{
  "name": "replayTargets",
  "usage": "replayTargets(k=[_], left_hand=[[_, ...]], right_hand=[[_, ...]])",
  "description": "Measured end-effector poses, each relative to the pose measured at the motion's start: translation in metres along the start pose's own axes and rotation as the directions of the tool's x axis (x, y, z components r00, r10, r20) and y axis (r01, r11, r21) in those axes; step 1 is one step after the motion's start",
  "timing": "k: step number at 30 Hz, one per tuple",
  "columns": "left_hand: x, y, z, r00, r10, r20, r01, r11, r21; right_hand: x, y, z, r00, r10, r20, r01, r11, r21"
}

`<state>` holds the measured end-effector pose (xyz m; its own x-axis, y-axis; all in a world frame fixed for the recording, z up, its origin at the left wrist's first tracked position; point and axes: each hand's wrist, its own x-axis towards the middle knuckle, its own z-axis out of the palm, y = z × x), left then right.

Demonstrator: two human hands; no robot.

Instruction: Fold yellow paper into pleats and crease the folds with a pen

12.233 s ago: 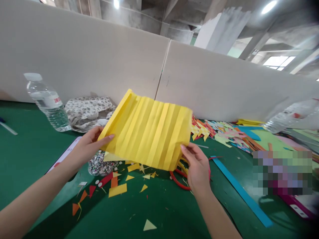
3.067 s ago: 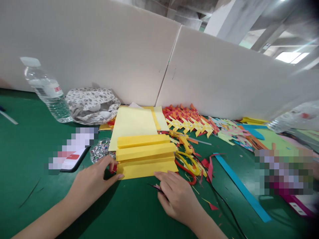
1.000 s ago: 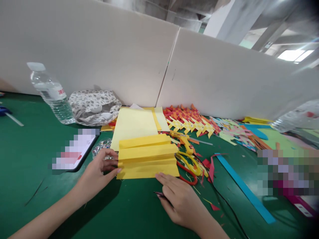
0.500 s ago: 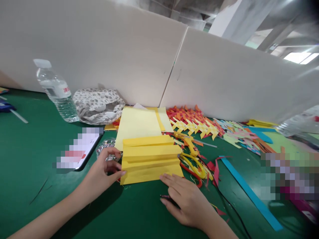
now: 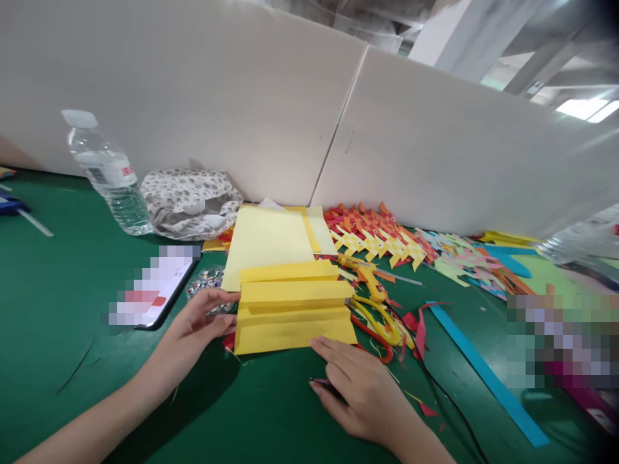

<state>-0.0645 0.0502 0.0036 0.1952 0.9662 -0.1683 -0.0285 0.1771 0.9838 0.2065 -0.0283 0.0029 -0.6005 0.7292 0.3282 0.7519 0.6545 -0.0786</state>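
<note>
A yellow sheet of paper (image 5: 294,322) with several crosswise folds stands in pleats in front of me. At its left edge is my left hand (image 5: 206,319), thumb and index finger apart and the fingertips by the paper's side. The fingertips of my right hand (image 5: 355,386) press on the near right part of the sheet. Between that hand's thumb and palm sits a slim dark tool (image 5: 322,382); most of it is hidden, so its kind is unclear. Yellow-handled scissors (image 5: 382,322) and a yellow glue gun (image 5: 367,280) lie just right of the paper.
Pale yellow sheets (image 5: 271,238) lie behind. On the left are a phone (image 5: 159,290), a water bottle (image 5: 113,177), a patterned cloth bag (image 5: 188,203) and a container of small beads or eyes (image 5: 206,281). Rightward lie woven paper fish (image 5: 377,245), a blue strip (image 5: 483,370) and a black cord (image 5: 449,399).
My left thumb has slid off the paper's near left corner and drawn back to its edge. The pleats lie slightly flatter. My right hand stays nearly still.
</note>
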Motion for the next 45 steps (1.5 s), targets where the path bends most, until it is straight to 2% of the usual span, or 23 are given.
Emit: replayTargets(k=[7,13,15,21,24,29,32,38,41,45], left_hand=[[0.005,-0.016,-0.004,0.995,0.089,0.055,-0.094,0.990,0.100],[0.006,-0.017,-0.002,0.974,0.123,0.189,-0.126,0.992,0.006],[0.006,-0.017,0.001,0.973,0.133,0.187,-0.139,0.990,0.017],[0.008,-0.019,0.003,0.981,0.112,0.160,-0.116,0.993,0.015],[0.006,-0.020,0.002,0.978,0.106,0.182,-0.119,0.991,0.064],[0.003,-0.018,0.004,0.964,0.023,0.265,-0.058,0.990,0.126],[0.003,-0.018,0.005,0.966,0.005,0.260,-0.042,0.990,0.135],[0.002,-0.025,0.008,0.974,0.035,0.226,-0.078,0.980,0.185],[0.002,-0.025,0.006,0.965,0.029,0.261,-0.083,0.977,0.197],[0.005,-0.020,0.000,0.945,0.022,0.325,-0.103,0.967,0.233]], right_hand=[[0.001,0.000,0.000,1.000,-0.013,-0.021,0.013,1.000,-0.008],[0.000,0.000,0.001,1.000,-0.014,-0.016,0.014,1.000,-0.008],[-0.001,0.000,0.001,1.000,-0.014,-0.021,0.014,1.000,-0.005],[-0.001,0.000,0.001,1.000,0.002,-0.015,-0.002,1.000,-0.002],[-0.001,0.000,0.001,1.000,-0.006,-0.009,0.006,1.000,-0.010],[0.001,0.000,0.001,1.000,-0.018,0.012,0.018,0.999,-0.035],[0.006,-0.004,0.004,1.000,-0.011,0.006,0.011,0.999,-0.050],[0.029,-0.019,0.013,0.998,0.008,0.056,-0.014,0.993,0.120],[0.036,-0.020,0.014,0.997,0.019,0.081,-0.031,0.989,0.146],[0.037,-0.018,0.009,0.996,-0.026,0.088,0.011,0.986,0.166]])
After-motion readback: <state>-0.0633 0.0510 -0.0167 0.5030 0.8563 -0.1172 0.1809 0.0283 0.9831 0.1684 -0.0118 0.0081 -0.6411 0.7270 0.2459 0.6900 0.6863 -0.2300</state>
